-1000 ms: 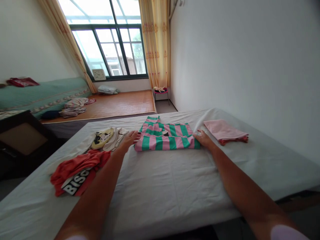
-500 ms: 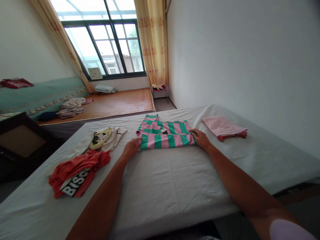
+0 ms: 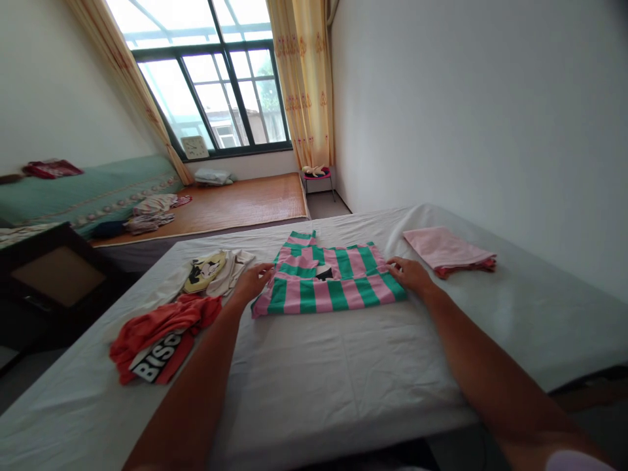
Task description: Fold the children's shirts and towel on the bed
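Observation:
A pink-and-green striped shirt (image 3: 338, 296) lies partly folded on the white sheet in front of me, a small dark patch of print showing near its middle. My left hand (image 3: 252, 282) is at its left edge, fingers closed on the fabric near the fold. At the opposite edge, my right hand (image 3: 411, 275) pinches the cloth between thumb and fingers. The near strip of the shirt lies flat, closer to me than both fingertips. What the left thumb does is hard to make out.
Left of the shirt lie a crumpled red garment (image 3: 164, 330) with lettering and a cream garment (image 3: 206, 271) with a printed figure. A folded pink cloth (image 3: 449, 247) rests to the right, by the wall. Beyond stands a bed with a brown mat (image 3: 250, 199).
The near strip of the striped shirt has come down toward me and lies wider. Both hands now hold the side edges farther back from the shirt's near edge.

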Demonstrator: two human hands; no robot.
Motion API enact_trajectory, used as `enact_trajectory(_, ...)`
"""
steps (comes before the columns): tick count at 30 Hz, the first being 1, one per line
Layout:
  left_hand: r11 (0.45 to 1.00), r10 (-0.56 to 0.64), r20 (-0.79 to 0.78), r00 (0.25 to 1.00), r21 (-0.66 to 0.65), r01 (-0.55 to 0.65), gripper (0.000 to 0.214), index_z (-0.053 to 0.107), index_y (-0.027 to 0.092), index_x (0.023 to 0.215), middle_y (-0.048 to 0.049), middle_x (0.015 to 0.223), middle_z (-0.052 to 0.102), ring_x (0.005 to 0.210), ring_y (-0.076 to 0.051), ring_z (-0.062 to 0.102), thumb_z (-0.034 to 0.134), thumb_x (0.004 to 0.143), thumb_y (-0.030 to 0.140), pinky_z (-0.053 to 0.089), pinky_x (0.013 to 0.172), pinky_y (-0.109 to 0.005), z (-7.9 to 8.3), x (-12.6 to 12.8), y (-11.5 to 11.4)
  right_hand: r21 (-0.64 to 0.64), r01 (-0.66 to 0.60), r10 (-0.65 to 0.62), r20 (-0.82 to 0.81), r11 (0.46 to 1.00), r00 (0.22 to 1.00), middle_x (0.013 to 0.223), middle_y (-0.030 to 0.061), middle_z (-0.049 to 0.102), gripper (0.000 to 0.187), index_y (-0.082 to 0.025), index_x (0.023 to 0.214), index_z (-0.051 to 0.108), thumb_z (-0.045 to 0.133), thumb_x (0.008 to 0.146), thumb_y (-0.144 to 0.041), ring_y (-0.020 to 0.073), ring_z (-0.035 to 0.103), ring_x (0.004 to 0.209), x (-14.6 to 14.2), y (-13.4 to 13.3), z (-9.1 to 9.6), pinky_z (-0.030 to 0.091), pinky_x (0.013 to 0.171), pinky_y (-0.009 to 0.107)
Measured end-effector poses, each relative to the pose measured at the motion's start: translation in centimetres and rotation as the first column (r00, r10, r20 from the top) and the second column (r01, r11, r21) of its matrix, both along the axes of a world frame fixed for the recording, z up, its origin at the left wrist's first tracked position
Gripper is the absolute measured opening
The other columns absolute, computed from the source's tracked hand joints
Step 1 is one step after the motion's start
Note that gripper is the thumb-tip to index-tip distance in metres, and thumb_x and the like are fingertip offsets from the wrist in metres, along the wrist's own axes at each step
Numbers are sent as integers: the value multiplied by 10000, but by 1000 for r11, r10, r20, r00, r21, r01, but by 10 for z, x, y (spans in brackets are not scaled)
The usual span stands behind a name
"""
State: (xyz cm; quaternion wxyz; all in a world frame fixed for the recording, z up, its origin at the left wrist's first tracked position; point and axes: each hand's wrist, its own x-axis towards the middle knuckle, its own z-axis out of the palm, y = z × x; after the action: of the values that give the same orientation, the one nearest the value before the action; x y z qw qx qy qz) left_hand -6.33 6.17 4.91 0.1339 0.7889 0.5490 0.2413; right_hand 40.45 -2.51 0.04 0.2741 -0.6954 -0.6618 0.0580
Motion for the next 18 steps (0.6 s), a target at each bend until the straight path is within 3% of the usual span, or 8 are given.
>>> enact_trajectory(5, 987, -43, -7, 999, -156, 41, 369, 707, 162, 974, -88, 894, 715, 775, -212, 626, 621, 703, 398, 464, 741, -288, -4, 42, 40, 95, -80, 80, 9, 992, 997, 981, 50, 714, 275, -215, 1003, 687, 467, 864, -304, 173, 640, 757, -6, 4, -7, 467, 710, 286)
enact_trajectory(10, 984, 2, 24, 1000, -178, 3, 267, 688, 137, 810, -74, 730, 683, 719, -210, 607, 648, 654, 349, 455, 673, -289, -11, 59, 69, 137, -107, 113, -38, 985, 993, 1003, 50, 715, 281, -210, 990, 691, 451, 866, -288, 176, 642, 757, -7, 4, -7, 487, 745, 303)
enact_trajectory(14, 964, -46, 93, 995, -256, 68, 244, 676, 119, 733, -29, 606, 623, 613, -181, 579, 626, 656, 345, 451, 596, -275, -5, 57, 68, 118, -88, 97, -66, 989, 993, 951, 42, 726, 274, -211, 967, 703, 466, 857, -297, 171, 639, 720, -5, 3, -6, 491, 734, 297)
enact_trajectory(16, 951, -98, 160, 982, -275, 140, 277, 686, 121, 792, -26, 649, 637, 635, -174, 586, 606, 678, 361, 465, 618, -277, 2, 48, 60, 104, -84, 92, -72, 991, 993, 914, 35, 729, 271, -222, 967, 707, 476, 854, -307, 172, 640, 712, -5, 3, -6, 489, 724, 292)
enact_trajectory(18, 918, -213, 263, 941, -275, 285, 285, 691, 137, 831, -45, 783, 676, 753, -184, 613, 604, 694, 371, 485, 710, -291, 9, 33, 49, 92, -82, 89, -75, 992, 993, 889, 35, 731, 270, -228, 969, 711, 484, 851, -313, 175, 643, 718, -4, 4, -6, 487, 714, 287)
